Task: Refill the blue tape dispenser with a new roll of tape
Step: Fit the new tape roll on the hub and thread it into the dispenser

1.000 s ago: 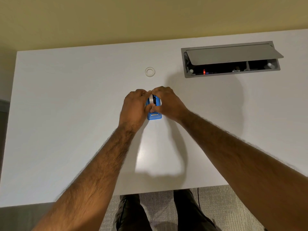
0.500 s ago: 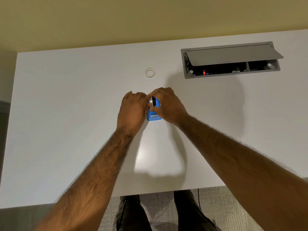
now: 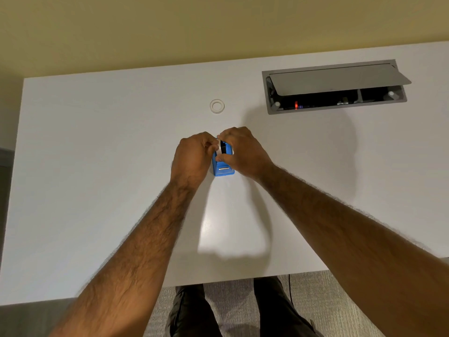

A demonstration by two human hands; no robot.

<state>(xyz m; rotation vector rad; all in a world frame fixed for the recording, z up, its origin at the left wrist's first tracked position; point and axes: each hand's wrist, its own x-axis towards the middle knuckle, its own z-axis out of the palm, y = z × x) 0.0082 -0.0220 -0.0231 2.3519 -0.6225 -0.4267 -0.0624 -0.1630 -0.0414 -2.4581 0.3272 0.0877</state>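
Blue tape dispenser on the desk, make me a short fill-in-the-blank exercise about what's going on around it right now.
1. The tape dispenser between the two hands is ____ in colour.
2. The loose ring lies on the white desk, on the ____ side of the dispenser from the person.
3. The lid of the grey cable box set in the desk is ____.
4. The left hand and the right hand both touch the ____.

Missing words: blue; far; open; dispenser

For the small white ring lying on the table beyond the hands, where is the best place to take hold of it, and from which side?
The white ring lies flat and alone on the table, hole up. Probably best from straight above: pinch its band, one finger in the hole and one outside, or span the outer rim. Any side of the rim looks free.
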